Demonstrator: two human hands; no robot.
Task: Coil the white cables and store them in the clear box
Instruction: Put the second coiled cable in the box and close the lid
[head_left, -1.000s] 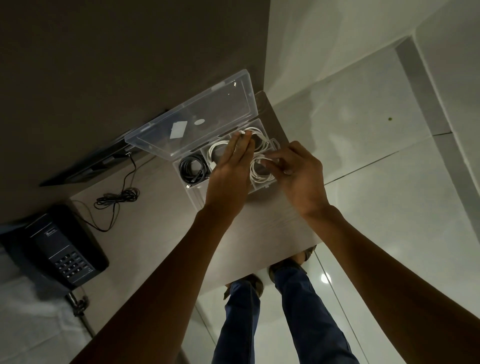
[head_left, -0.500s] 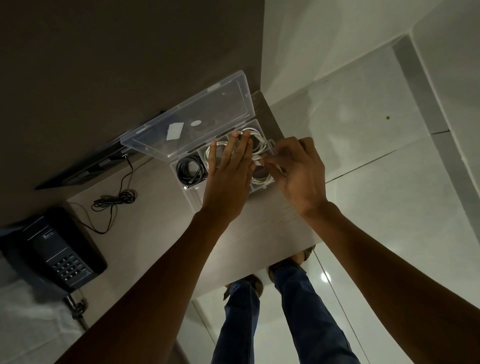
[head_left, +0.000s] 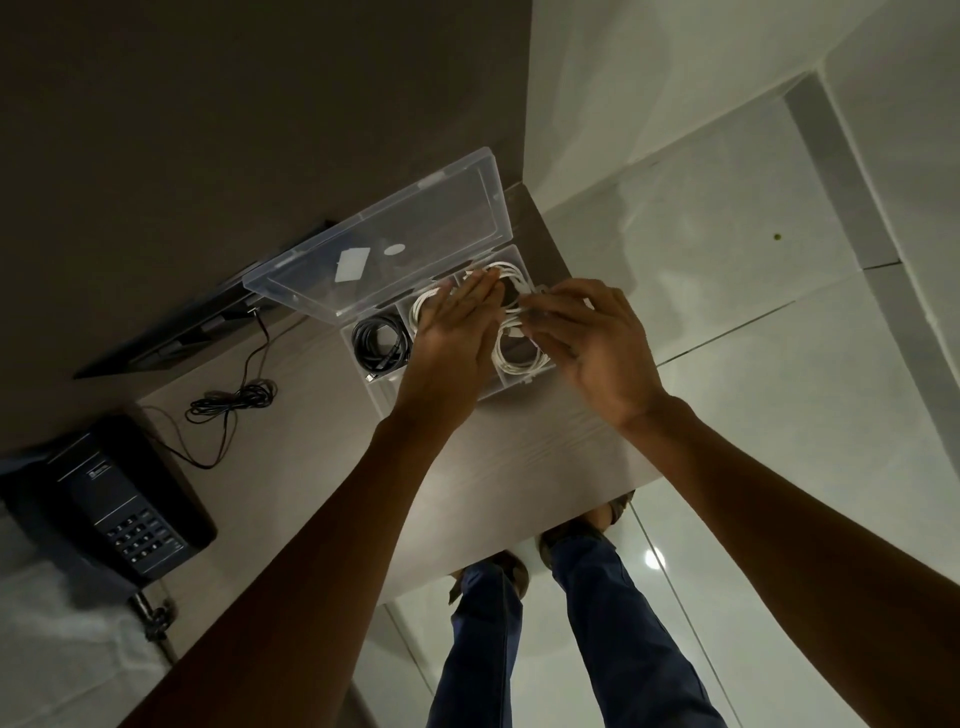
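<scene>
The clear box (head_left: 511, 388) stands on the table with its lid (head_left: 395, 234) tipped back open. White cable coils lie in its compartments: one at the front right (head_left: 511, 365), one at the back right (head_left: 511, 271), one in the middle (head_left: 420, 307). My left hand (head_left: 457, 338) lies flat, fingers straight, on the middle coils. My right hand (head_left: 587, 338) reaches over the right compartments. Its blurred fingertips close on a strand of white cable near the back right coil.
A black coiled cable (head_left: 379, 343) fills the box's left compartment. A loose black cord (head_left: 231, 402), a dark desk phone (head_left: 109, 499) and a flat dark device (head_left: 182, 332) sit to the left on the table (head_left: 519, 457). The table's corner ends just right of the box.
My left hand has flattened and slid further over the middle coils. My right hand has moved up and left, from the front right coil toward the back right compartment.
</scene>
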